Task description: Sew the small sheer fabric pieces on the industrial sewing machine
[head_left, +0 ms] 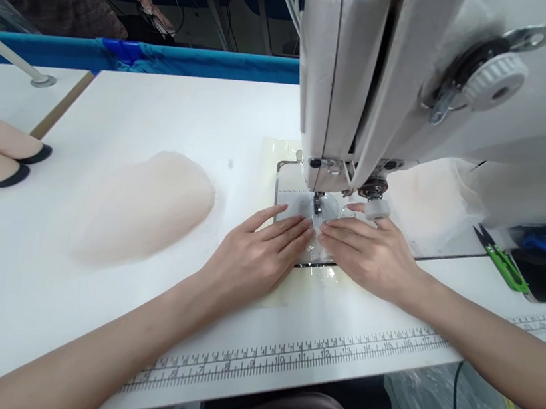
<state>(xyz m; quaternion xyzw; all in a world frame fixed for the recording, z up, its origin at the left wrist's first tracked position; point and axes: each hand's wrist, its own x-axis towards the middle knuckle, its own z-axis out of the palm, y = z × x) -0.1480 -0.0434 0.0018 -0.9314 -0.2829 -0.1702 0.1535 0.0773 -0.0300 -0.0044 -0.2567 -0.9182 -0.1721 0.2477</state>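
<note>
A white sewing machine [340,72] stands over the table, its presser foot [317,202] low above the metal needle plate [289,178]. My left hand [261,256] lies flat just left of and in front of the foot, fingers stretched out and the thumb apart. From the other side my right hand [370,254] rests with its fingers extended, their tips close to those of the left. Whether a thin sheer piece lies under the fingertips, I cannot tell. A pale beige sheer cloth piece [166,210] lies on the table to the left.
Green-handled thread snips [506,265] lie at the right by a dark tray. More pale sheer cloth [430,195] sits under the machine arm. A printed ruler strip [316,358] runs along the front edge. Two beige strips with black ends [3,152] lie at far left.
</note>
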